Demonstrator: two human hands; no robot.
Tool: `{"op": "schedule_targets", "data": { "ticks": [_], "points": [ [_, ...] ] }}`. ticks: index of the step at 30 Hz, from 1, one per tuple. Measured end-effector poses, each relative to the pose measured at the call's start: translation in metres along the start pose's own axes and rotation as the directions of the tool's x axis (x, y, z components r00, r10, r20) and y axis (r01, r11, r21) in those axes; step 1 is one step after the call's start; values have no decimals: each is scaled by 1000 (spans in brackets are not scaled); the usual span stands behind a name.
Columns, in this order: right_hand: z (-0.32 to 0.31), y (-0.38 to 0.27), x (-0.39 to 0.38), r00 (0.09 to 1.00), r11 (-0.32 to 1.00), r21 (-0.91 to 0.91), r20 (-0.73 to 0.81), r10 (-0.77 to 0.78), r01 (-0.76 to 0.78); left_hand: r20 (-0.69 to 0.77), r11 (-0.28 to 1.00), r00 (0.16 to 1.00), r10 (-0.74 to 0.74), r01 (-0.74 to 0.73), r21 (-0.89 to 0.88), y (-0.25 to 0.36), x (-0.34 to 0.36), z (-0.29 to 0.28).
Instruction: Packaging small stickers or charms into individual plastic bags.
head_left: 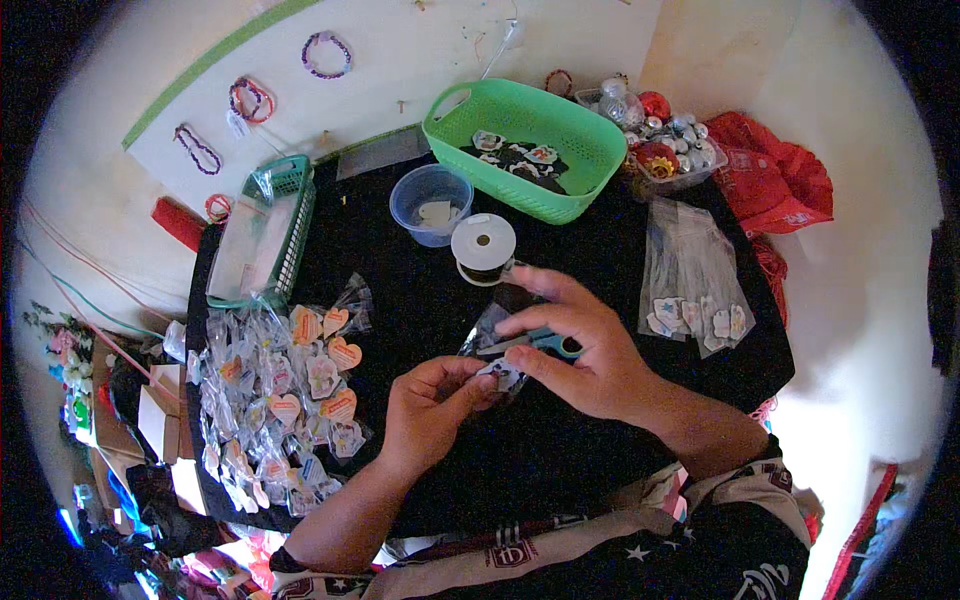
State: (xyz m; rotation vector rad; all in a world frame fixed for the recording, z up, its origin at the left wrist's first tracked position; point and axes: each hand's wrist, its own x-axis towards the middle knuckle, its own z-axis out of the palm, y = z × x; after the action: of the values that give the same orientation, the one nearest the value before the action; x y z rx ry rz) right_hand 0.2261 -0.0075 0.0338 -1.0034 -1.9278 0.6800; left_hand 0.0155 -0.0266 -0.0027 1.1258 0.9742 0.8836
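Note:
Near the middle of the black-covered table, my left hand (433,405) pinches a small printed cutout (505,377) in clear plastic. My right hand (585,350) is on its other side, with the thumb against the cutout and the upper fingers reaching forward. Teal-handled scissors (547,341) lie between that thumb and the fingers, blades pointing left; part of the handle is hidden. A clear bag's loose end (486,328) rises beside the blades. Just beyond the right fingertips stands a white spool (483,240).
Bagged tags and cutouts (285,400) cover the left side. A green basket (530,200), blue tub (432,205) and dark green tray (262,235) stand behind. More clear bags (695,275) lie right, near a box of ornaments (675,160) and a red bag (775,175).

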Motion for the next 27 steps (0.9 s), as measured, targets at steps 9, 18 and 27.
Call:
{"op": "schedule_targets", "data": {
  "ticks": [9, 18, 27],
  "points": [
    [11, -6, -5, 988, 976, 219, -153, 31, 3, 9, 979, 992, 123, -120, -165, -6, -1, -6],
    [5, -10, -4, 997, 994, 70, -24, -80, 82, 88, 964, 978, 190, -168, -205, 0, -1, -6],
    [0, -13, 1, 937, 944, -47, -112, -331, 327, 28, 968, 972, 231, -227, -108, 2, 1, 2]
  ]
}}
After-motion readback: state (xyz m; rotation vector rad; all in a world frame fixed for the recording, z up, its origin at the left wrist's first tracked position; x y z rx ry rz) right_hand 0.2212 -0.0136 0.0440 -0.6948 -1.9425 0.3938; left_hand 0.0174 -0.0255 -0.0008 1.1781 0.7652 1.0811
